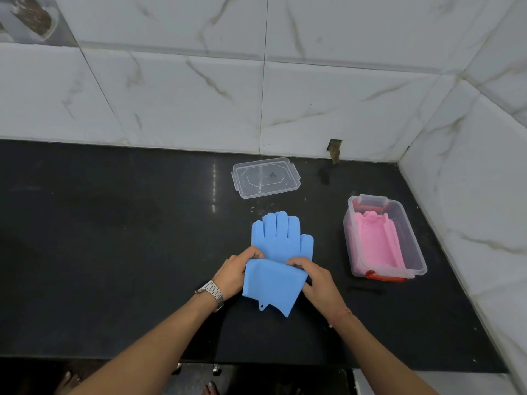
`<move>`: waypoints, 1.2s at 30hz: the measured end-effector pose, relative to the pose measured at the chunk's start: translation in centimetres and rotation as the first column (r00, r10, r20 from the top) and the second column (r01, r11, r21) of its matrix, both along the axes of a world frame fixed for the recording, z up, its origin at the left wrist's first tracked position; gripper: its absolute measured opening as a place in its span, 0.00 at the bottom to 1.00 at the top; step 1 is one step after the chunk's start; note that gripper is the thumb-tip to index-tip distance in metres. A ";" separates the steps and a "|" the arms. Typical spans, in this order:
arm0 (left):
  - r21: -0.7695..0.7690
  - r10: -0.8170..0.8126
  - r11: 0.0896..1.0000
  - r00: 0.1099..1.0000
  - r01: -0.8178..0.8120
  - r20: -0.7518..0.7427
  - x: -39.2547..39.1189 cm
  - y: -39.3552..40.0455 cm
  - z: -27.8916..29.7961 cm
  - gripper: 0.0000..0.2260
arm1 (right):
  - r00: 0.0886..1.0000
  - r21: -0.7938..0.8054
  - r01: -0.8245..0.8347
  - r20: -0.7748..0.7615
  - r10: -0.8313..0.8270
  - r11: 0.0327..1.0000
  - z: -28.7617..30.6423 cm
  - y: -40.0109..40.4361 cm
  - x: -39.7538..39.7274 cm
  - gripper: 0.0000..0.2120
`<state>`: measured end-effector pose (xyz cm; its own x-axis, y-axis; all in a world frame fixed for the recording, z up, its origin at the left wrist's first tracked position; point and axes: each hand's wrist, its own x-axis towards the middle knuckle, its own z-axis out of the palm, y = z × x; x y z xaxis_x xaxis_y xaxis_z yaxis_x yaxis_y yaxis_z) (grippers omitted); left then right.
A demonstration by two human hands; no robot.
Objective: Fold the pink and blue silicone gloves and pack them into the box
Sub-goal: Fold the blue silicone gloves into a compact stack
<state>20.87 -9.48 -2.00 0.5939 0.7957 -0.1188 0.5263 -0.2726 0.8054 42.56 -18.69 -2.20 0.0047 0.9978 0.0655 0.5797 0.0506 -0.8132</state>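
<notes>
The blue silicone gloves (281,243) lie stacked on the black counter, fingers pointing away from me, with the cuff end folded up over the palm part. My left hand (235,270) pinches the left edge of the cuff fold. My right hand (316,276) pinches its right edge. To the right stands the clear plastic box (416,238) with red latches, and the folded pink gloves (376,242) lie inside it.
The box's clear lid (242,178) lies flat on the black counter (114,252) behind the gloves, near the tiled back wall. A tiled side wall (470,209) runs close along the right of the box. The counter's front edge is just below my forearms.
</notes>
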 end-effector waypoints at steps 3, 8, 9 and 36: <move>-0.029 0.048 0.998 0.999 -0.049 -0.008 0.7 0.6 0.4 0.08 | 0.955 -0.134 0.194 -0.200 -0.218 0.972 0.3 1.0 -0.8 0.08; -0.078 0.205 0.973 0.969 -0.217 -0.135 3.0 1.8 0.8 0.04 | 0.845 -0.370 0.390 -0.221 -0.487 0.844 0.5 3.6 -1.1 0.10; -0.072 0.226 0.968 0.958 -0.241 -0.179 3.4 1.9 0.8 0.05 | 0.835 -0.393 0.409 -0.203 -0.511 0.824 0.4 4.0 -1.0 0.10; 0.472 0.190 0.881 0.900 0.020 -0.391 9.1 4.5 -2.2 0.22 | 0.757 -0.107 0.261 0.640 -0.134 0.959 -0.9 10.1 -1.9 0.26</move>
<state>29.96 -5.02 -4.25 0.4988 0.8653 0.0496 0.8185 -0.4891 0.3013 40.63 -8.61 -3.11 0.2245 0.9730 -0.0542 0.9394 -0.2308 -0.2536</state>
